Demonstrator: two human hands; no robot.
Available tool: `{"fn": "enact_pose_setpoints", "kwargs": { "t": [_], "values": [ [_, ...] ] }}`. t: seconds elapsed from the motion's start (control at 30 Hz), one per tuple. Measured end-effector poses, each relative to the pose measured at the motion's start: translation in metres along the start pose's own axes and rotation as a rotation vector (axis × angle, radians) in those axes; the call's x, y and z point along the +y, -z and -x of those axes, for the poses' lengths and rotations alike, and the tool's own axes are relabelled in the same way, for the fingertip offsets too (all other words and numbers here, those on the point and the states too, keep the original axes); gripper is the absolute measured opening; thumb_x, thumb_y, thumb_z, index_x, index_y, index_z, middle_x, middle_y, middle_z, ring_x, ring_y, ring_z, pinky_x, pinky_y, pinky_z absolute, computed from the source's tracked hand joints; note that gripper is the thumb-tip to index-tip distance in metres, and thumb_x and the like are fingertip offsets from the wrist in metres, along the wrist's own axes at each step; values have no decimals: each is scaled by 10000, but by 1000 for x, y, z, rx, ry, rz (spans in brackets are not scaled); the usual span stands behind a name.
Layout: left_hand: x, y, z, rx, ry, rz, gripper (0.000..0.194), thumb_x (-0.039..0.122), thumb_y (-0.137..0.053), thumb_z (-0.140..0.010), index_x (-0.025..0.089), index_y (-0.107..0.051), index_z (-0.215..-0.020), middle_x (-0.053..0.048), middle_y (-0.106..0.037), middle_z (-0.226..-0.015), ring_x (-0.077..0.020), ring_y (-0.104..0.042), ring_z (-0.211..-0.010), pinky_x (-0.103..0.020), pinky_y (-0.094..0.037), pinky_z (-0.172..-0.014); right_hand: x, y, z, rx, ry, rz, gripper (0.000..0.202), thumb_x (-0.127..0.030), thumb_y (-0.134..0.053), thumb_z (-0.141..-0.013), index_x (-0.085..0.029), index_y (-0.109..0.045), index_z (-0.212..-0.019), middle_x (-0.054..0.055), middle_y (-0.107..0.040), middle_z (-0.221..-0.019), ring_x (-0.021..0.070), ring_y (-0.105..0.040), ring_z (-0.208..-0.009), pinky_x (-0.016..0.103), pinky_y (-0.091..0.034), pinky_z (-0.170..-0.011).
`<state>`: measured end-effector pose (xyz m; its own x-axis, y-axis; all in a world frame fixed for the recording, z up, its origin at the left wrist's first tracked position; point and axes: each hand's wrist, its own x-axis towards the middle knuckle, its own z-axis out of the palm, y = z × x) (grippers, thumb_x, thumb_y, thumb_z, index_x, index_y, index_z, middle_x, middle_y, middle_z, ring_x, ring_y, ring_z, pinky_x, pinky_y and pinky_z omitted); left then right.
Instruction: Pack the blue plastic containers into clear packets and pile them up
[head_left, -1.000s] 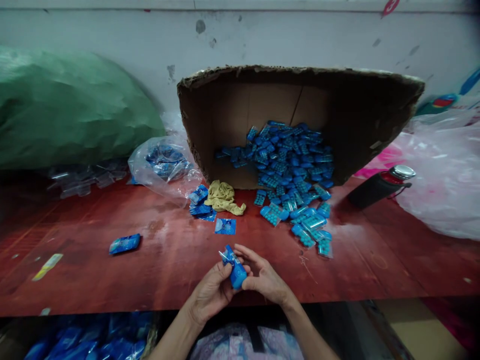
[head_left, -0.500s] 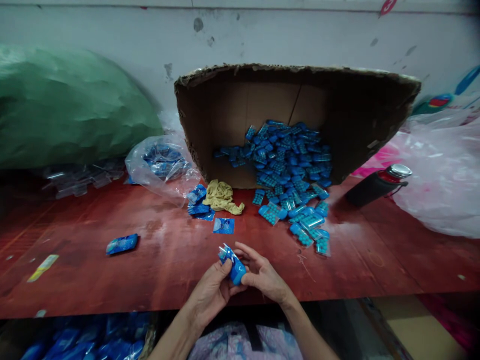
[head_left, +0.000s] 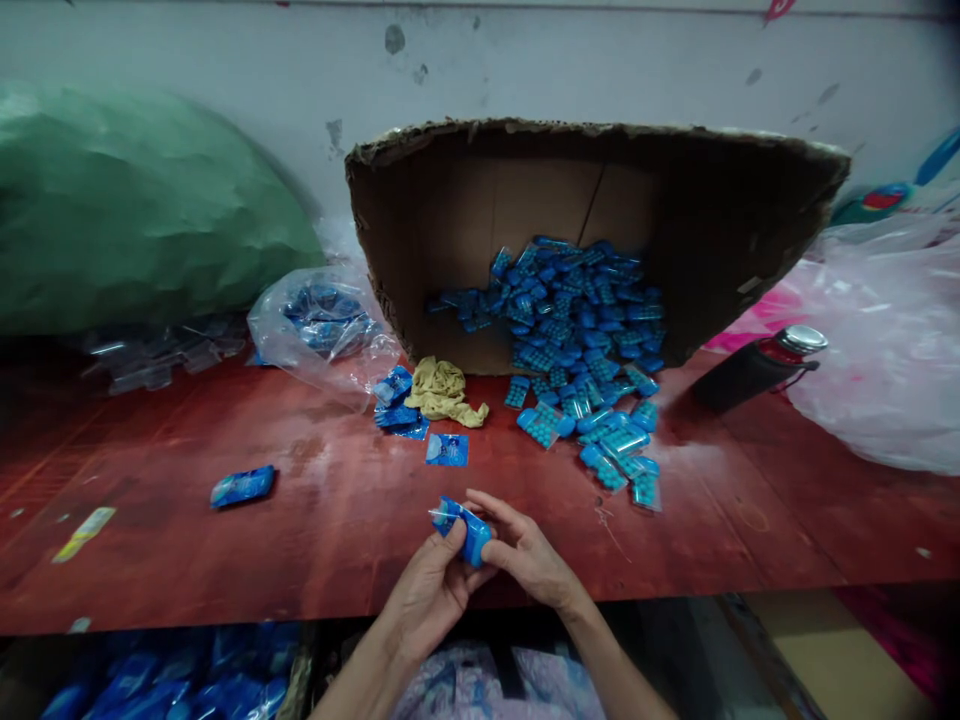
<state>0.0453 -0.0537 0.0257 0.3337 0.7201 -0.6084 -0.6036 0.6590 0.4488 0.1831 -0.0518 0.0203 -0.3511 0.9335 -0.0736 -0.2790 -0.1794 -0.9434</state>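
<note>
Near the front edge of the red table (head_left: pixel 322 540), a blue packet (head_left: pixel 474 540) with a clear, crinkled end is held between both hands. My left hand (head_left: pixel 435 590) grips it from the left, thumb on top. My right hand (head_left: pixel 529 555) pinches its lower right end between thumb and fingers. Just beyond lies a flat blue wrapper (head_left: pixel 448 449), beside a stack of blue wrappers (head_left: pixel 394 400) and a crumpled yellow cloth (head_left: pixel 442 390). One wrapped blue packet (head_left: pixel 242 487) lies to the left. Many small blue packs (head_left: pixel 577 310) spill from a tipped cardboard box (head_left: pixel 457 190).
A black bottle (head_left: pixel 742 375) leans at the right beside a pink-white plastic bag (head_left: pixel 885 360). At the left are a large green bag (head_left: pixel 142 210) and a clear bag of blue wrappers (head_left: pixel 322 320). Below the table's front edge sits a bin of blue items (head_left: pixel 180 675).
The packet has turned slightly in my hands, its clear end now pointing further left. The camera view has shifted a little.
</note>
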Motion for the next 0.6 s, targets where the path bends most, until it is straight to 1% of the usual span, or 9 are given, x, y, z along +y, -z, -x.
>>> {"fn": "enact_pose_setpoints", "kwargs": {
  "t": [0.07, 0.17, 0.23, 0.33, 0.43, 0.5, 0.53, 0.57, 0.6],
  "values": [
    [2, 0, 1, -2, 3, -16, 182, 227, -565, -755, 171, -595, -925, -59, -680, -903, -162, -637, -771, -351, -502, -750, 0, 0, 0, 19, 19, 43, 456, -193, -564, -748, -278, -491, -1191, 20, -551, -1152, 176, -515, -1037, 321, -394, -892],
    [6, 0, 3, -9, -27, -52, 149, 239, -572, -750, 173, -599, -881, -46, -678, -882, -160, -630, -778, -358, -487, -780, 3, -4, -1, 141, 64, 134, 428, -172, -557, -740, -262, -513, -1157, 29, -531, -1151, 174, -525, -1014, 309, -417, -870],
    [8, -1, 3, 6, -84, -76, 121, 241, -580, -744, 166, -600, -837, -34, -673, -850, -140, -619, -765, -327, -478, -786, 6, -11, 0, 249, 97, 233, 384, -165, -561, -733, -252, -548, -1107, 31, -544, -1105, 176, -531, -989, 300, -424, -860],
    [4, -5, 3, 45, -153, -139, 139, 282, -583, -737, 159, -588, -800, -23, -653, -797, -116, -595, -716, -274, -479, -731, 10, -23, 3, 337, 95, 275, 290, -168, -535, -755, -231, -582, -1034, 30, -593, -1018, 184, -539, -972, 307, -412, -878],
    [1, -3, 5, 84, -184, -319, 238, 378, -555, -736, 156, -571, -821, -47, -636, -813, -135, -584, -715, -258, -475, -646, 14, -28, 4, 378, 58, 186, 224, -185, -540, -749, -198, -589, -968, 35, -625, -948, 189, -567, -897, 317, -440, -831],
    [4, 3, 5, 139, -234, -489, 350, 455, -496, -747, 160, -555, -925, -77, -628, -876, -166, -586, -734, -284, -474, -610, 16, -23, 3, 407, 41, 125, 199, -201, -573, -723, -181, -591, -921, 33, -631, -895, 180, -574, -836, 305, -463, -774],
    [10, 6, 3, 197, -292, -589, 408, 485, -457, -756, 162, -536, -993, -94, -620, -922, -186, -588, -765, -308, -476, -622, 18, -19, 2, 422, 24, 85, 202, -217, -591, -709, -177, -589, -907, 30, -628, -865, 172, -576, -791, 294, -481, -718],
    [17, 9, 0, 267, -380, -703, 455, 500, -416, -768, 166, -509, -1062, -112, -605, -989, -208, -585, -830, -340, -475, -669, 19, -15, 1, 442, 4, 39, 215, -239, -607, -696, -175, -585, -900, 25, -622, -832, 161, -575, -736, 278, -494, -648],
    [28, 10, -6, 338, -499, -832, 485, 500, -382, -782, 171, -475, -1127, -126, -577, -1075, -229, -563, -926, -375, -459, -747, 20, -10, 0, 466, -16, -8, 237, -264, -623, -684, -174, -579, -899, 19, -615, -797, 149, -570, -680, 260, -495, -577]
  ]
}}
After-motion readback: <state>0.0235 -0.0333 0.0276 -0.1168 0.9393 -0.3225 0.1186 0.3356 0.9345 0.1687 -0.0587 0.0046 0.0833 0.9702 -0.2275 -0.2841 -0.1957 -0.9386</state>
